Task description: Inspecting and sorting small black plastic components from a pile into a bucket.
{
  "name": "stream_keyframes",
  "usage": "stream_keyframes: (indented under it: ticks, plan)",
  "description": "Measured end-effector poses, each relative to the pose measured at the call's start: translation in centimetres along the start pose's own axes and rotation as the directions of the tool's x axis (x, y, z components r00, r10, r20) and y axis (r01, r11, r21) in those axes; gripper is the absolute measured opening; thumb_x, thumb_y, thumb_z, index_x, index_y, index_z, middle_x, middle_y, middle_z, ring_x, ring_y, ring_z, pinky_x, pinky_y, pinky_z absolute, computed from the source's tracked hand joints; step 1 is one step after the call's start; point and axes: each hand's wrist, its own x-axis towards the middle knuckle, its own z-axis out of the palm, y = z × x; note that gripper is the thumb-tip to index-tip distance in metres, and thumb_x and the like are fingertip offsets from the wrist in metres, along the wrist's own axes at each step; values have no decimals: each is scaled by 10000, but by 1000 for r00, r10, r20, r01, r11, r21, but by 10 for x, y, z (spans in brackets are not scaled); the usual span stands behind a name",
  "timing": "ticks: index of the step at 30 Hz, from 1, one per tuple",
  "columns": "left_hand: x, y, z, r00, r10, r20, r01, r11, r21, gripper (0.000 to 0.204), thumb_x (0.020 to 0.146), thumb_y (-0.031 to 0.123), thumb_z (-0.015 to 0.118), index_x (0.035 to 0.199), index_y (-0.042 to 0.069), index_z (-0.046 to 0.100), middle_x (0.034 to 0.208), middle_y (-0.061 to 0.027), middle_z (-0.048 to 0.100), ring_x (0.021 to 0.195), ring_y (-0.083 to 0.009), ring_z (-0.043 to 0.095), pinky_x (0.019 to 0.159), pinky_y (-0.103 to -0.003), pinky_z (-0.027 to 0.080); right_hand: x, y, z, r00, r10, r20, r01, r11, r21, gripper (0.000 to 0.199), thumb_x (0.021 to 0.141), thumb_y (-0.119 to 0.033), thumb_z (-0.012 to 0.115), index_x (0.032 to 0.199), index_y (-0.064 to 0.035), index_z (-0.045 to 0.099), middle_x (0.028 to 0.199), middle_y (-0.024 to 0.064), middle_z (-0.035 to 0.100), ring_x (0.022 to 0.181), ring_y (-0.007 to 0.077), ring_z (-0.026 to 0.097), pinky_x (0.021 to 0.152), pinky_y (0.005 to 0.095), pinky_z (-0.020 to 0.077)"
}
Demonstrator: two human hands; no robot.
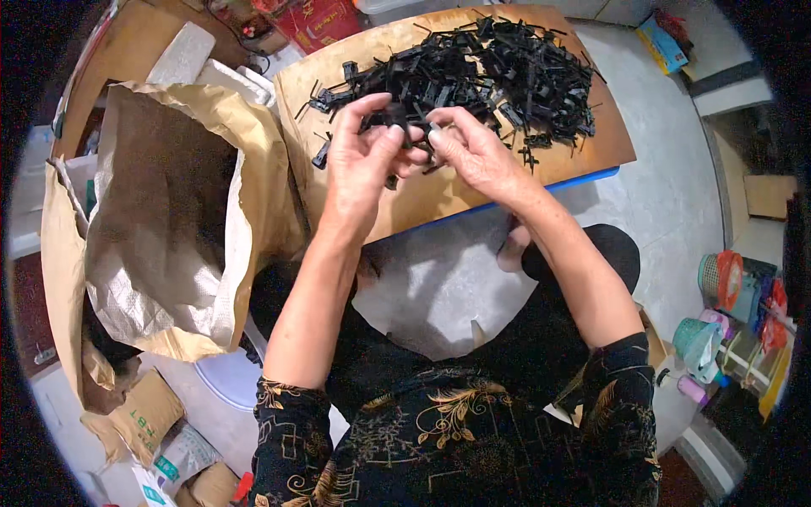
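Over the near left part of a wooden board (393, 215), my two hands meet close together. My left hand (363, 152) is closed, its thumb and fingers pinching a small black plastic part (397, 127). The fingertips of my right hand (473, 152) are pinched together just beside it, at the part's right side; what sits between them is too small to name. Behind my hands spreads a wide heap of black plastic parts (541, 80), many with thin sticks poking out. A few loose pieces, such as a black plastic piece (320, 157), lie near the board's left edge.
A large open paper sack (262, 160) with a white woven lining stands left of the board. Lower left are a round pale lid (228, 380) and a brown packed bag (144, 414). Plastic baskets (699, 342) stand at the right. My knees are under the board's near edge.
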Motion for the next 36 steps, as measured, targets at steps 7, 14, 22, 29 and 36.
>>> stream_keyframes:
  ticks: [7, 14, 22, 29, 36]
  plan:
    - [-7, 4, -5, 983, -153, 101, 179, 921, -346, 356, 867, 57, 511, 1201, 46, 390, 930, -140, 598, 707, -191, 637, 577, -218, 517, -9, -26, -12, 992, 84, 92, -110, 935, 338, 167, 898, -211, 523, 960, -56, 514, 735, 23, 583, 440, 22, 422, 409, 135, 328]
    - [-13, 4, 5, 927, -172, 335, 286, 900, -329, 409, 842, 78, 568, 1222, 22, 427, 903, -119, 598, 718, -197, 641, 578, -219, 533, -15, -27, -23, 972, 129, 198, -207, 868, 451, 195, 879, -227, 557, 971, -63, 509, 679, 2, 539, 439, 11, 392, 388, 135, 308]
    - [-15, 8, 12, 930, -186, 316, 198, 980, -7, 410, 833, 75, 578, 1220, 34, 449, 839, -48, 584, 654, -121, 611, 486, -189, 454, -18, -30, -25, 961, 181, 211, -253, 884, 394, 176, 860, -264, 589, 837, -99, 533, 603, -76, 438, 451, -14, 326, 377, 149, 227]
    - [-20, 1, 22, 967, -95, 236, 0, 927, 374, 411, 818, -4, 539, 1200, 53, 395, 809, -52, 556, 650, -109, 596, 530, -218, 480, -15, -29, -12, 963, 186, 195, -227, 949, 220, 161, 870, -235, 558, 809, -86, 548, 642, -51, 509, 542, 19, 414, 461, 185, 320]
    - [-10, 1, 6, 967, -133, 215, 100, 982, 158, 316, 859, 22, 527, 1133, 17, 370, 799, -96, 564, 677, -134, 602, 562, -239, 503, -14, -28, -3, 977, 45, 209, -90, 973, 212, 287, 940, -333, 410, 866, -79, 521, 600, -65, 403, 528, 18, 339, 461, 174, 267]
